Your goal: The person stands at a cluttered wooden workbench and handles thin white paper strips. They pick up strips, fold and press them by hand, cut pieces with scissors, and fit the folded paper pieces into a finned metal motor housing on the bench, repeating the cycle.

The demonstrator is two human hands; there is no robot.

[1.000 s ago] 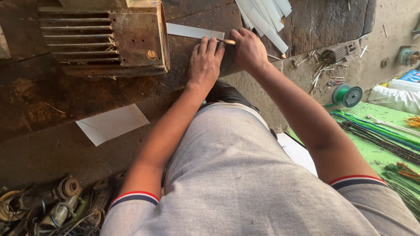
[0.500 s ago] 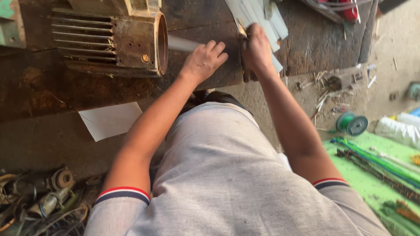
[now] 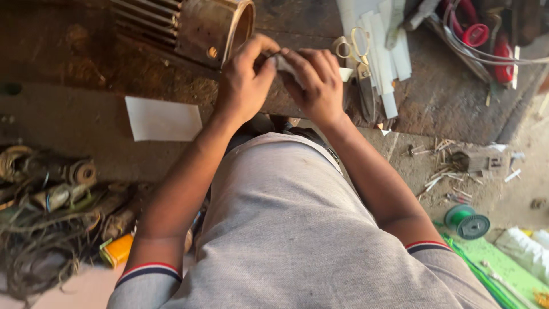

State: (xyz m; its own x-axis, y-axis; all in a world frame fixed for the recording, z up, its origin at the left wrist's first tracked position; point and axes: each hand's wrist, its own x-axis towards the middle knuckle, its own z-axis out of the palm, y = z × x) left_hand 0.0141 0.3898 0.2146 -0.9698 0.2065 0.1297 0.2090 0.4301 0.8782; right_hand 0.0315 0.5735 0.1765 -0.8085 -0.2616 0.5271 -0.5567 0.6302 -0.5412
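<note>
Nearest the camera is the person's grey shirt (image 3: 297, 240), its short sleeves edged with striped bands; both forearms run up from it toward a dark, stained workbench (image 3: 446, 103). To the left, low down, lies a tangle of old wire coils and spools (image 3: 51, 194), with a small orange container (image 3: 117, 250) at its near edge; to the right, on the dusty ground, sits a green spool (image 3: 468, 220) beside scattered metal scraps.

Further up, a white sheet of paper (image 3: 163, 119) lies flat on the bench, left of the left forearm. Above it the left hand (image 3: 246, 86) and the right hand (image 3: 314, 83) meet at the bench's edge, fingertips touching; both are pinched narrowly on a small strip of pale insulation paper (image 3: 284, 64), held between them just in front of the open end of a finned motor housing (image 3: 211, 26); how the strip is folded cannot be told.

Just right of the right hand, scissors (image 3: 357, 54) lie on a pile of cut white paper strips (image 3: 383, 40); farthest right, red-handled tools (image 3: 486, 34) and pale cable rest on the bench.
</note>
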